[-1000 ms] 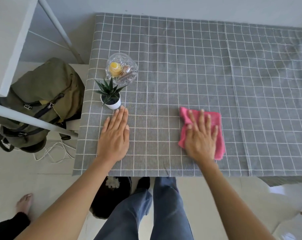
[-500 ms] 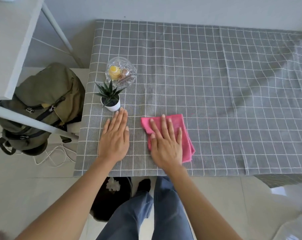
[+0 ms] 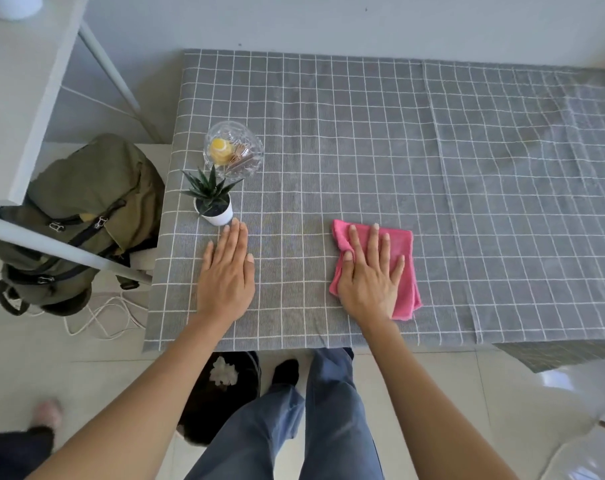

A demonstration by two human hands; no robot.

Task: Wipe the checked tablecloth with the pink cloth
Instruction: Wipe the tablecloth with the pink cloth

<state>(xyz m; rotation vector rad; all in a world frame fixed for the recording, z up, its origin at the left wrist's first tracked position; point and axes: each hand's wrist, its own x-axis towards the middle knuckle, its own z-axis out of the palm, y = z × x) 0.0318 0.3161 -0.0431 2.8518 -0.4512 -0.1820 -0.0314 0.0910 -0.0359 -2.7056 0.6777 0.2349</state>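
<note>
Both hands lie flat near the table's front edge. The left hand [image 3: 226,271] rests bare on the checked tablecloth [image 3: 363,150], fingers straight, likely pinning it against sliding. The right hand [image 3: 372,271] presses the pink cloth [image 3: 403,271] down with spread fingers. Farther left stand a potted plant [image 3: 212,199] and glass dish [image 3: 233,148], apparently kept aside.
</note>
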